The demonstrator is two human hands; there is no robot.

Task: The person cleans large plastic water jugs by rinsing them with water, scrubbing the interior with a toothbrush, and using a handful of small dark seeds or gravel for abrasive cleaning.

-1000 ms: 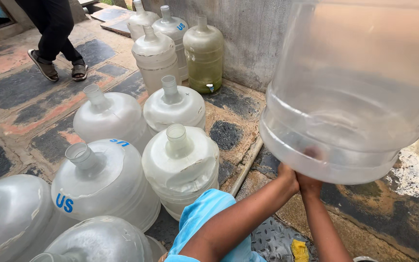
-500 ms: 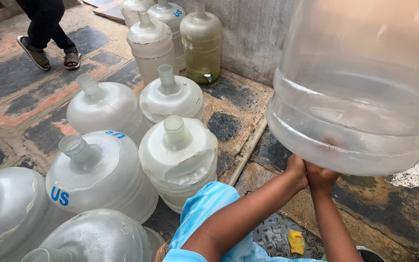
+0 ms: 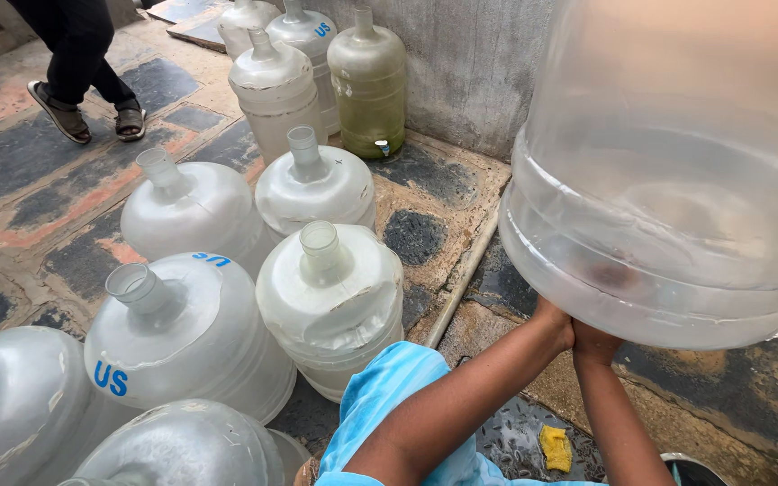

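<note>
Both hands raised under big clear water jug, fingers hidden, grip unclear

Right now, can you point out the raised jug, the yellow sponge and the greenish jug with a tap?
raised jug (image 3: 677,180): head view, on its clear side wall.
yellow sponge (image 3: 554,447): head view, on its middle.
greenish jug (image 3: 368,85): head view, on its body above the tap.

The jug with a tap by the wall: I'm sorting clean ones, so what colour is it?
Murky yellow-green jug, seen in the head view.
</note>
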